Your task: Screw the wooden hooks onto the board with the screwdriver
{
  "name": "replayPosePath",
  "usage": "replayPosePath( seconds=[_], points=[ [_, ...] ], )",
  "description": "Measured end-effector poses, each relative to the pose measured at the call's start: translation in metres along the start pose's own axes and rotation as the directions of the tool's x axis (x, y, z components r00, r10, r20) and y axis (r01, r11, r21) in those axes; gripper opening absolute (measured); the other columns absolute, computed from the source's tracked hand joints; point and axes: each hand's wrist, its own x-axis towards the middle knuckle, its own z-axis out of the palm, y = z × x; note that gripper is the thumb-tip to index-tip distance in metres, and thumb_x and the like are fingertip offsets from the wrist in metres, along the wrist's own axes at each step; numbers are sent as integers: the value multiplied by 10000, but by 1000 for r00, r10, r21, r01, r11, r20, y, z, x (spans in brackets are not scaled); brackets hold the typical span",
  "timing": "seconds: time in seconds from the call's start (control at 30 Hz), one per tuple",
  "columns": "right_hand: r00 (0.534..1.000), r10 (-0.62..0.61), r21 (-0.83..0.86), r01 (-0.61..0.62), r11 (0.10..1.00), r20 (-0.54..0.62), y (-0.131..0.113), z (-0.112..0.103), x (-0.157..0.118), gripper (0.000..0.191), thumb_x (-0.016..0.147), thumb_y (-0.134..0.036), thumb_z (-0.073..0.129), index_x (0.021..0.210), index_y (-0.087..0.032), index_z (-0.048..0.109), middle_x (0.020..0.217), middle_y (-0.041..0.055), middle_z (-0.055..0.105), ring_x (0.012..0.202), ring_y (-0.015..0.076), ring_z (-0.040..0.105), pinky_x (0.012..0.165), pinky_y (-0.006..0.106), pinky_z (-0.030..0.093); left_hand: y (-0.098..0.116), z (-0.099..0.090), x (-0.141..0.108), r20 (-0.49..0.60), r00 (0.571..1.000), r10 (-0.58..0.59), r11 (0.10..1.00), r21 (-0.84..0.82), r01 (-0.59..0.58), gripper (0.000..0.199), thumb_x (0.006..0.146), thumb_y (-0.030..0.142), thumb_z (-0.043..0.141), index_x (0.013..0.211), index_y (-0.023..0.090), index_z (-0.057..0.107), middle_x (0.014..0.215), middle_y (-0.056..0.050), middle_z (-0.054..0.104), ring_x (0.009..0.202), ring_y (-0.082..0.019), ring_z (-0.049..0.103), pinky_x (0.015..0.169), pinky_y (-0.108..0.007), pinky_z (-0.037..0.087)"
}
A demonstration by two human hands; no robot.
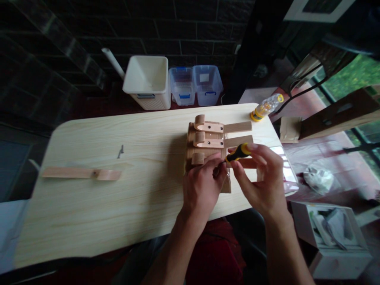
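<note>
My right hand (264, 180) grips the yellow-and-black handle of a screwdriver (236, 153), which slants down to the left. Its tip is hidden by my left hand (204, 180), whose fingers are closed over the nearest wooden hook (198, 158); what they pinch by the screwdriver's tip cannot be made out. Beyond my hands, two like wooden hooks, the far one (208, 126) and the middle one (208, 140), lie side by side on a brown box-like block (189, 142). Each shows two dark holes or screw heads and a wooden strip reaching right.
On the pale wooden table (89, 213), a loose wooden strip with a curved end (80, 173) and some screws (120, 151) lie left. A clear bottle with yellow ends (267, 107) is at the far right corner. A phone-like object (285, 168) lies at the right edge; bins (147, 75) stand behind.
</note>
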Motion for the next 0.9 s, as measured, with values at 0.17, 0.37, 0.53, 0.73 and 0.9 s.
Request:
replayPosePath(
  seconds=[0.17,0.37,0.53,0.73,0.9],
  points=[
    [1000,-2,6,2,1000,-19,2,2,1,689,987,-44,766,1535,-411,571,1378,47,736,1200,252,822,896,416,790,2,-3,0,25,1000,-10,1000,-17,10,223,1000,225,816,1214,261,870,1323,-51,865,735,-157,829,824,-296,686],
    [998,-38,-27,37,999,-51,1,4,3,667,987,-63,782,1518,-403,564,1309,33,736,1156,217,801,873,359,779,1,-3,0,23,1000,-15,1000,5,15,250,982,210,834,1221,272,869,1321,-39,866,698,-161,809,849,-330,692],
    [999,10,-12,-11,1000,-36,3,2,1,700,969,-88,808,1530,-401,529,1363,62,733,1185,260,801,890,441,776,0,-3,0,27,1000,-10,1000,-2,11,235,981,223,844,1210,271,872,1319,-49,867,748,-173,831,816,-313,685],
    [998,68,-9,-68,998,-6,3,0,-4,745,959,-71,804,1555,-403,505,1398,74,748,1342,315,767,946,535,775,-1,-4,-1,29,1000,10,1000,-26,-9,238,1001,238,829,1237,252,861,1315,-64,868,788,-175,841,844,-305,685],
    [999,49,-34,-49,998,4,1,0,-4,767,953,-58,800,1568,-415,511,1453,69,697,1295,299,787,939,501,775,-1,-3,-1,43,999,-2,1000,-29,3,245,993,223,830,1233,257,865,1346,-61,857,755,-170,833,821,-307,684]
  ],
)
